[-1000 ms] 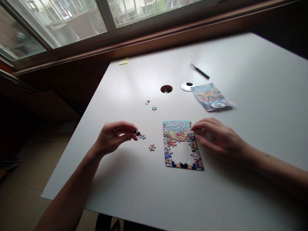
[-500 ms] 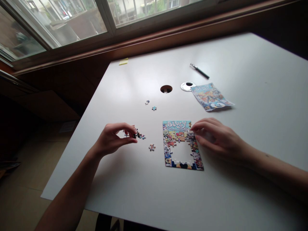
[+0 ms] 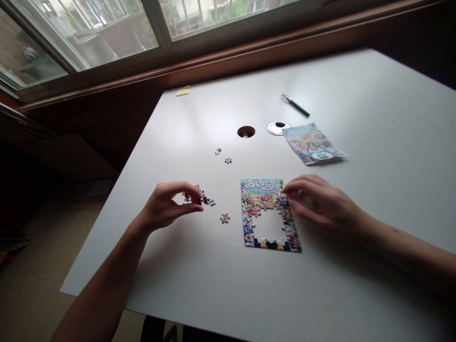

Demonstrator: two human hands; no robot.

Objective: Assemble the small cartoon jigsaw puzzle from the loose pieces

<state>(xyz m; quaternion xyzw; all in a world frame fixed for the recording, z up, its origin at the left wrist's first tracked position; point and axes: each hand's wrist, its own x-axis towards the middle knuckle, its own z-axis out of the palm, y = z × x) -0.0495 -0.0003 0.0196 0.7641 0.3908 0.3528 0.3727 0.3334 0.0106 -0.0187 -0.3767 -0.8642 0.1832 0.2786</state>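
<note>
My left hand (image 3: 174,202) is closed in a pinch, with a small dark puzzle piece (image 3: 200,201) between thumb and forefinger. Behind those fingertips lies a pile of loose puzzle pieces (image 3: 209,202), partly hidden by the hand. A partly assembled jigsaw puzzle (image 3: 249,213) lies flat, its border joined around an open gap in the lower middle. My right hand (image 3: 320,202) rests at its upper right edge, fingers loosely curved, thumb and forefinger apart, the fingertips touching the puzzle. One single piece (image 3: 224,218) lies between the pile and the puzzle.
Two loose pieces, a pale one (image 3: 218,151) and a blue one (image 3: 228,160), lie farther back. Beyond them are a round table hole (image 3: 246,132) and its metal cover (image 3: 276,128). A printed picture sheet (image 3: 313,143), a pen (image 3: 295,105) and a yellow note (image 3: 183,91) lie on the white table (image 3: 384,156).
</note>
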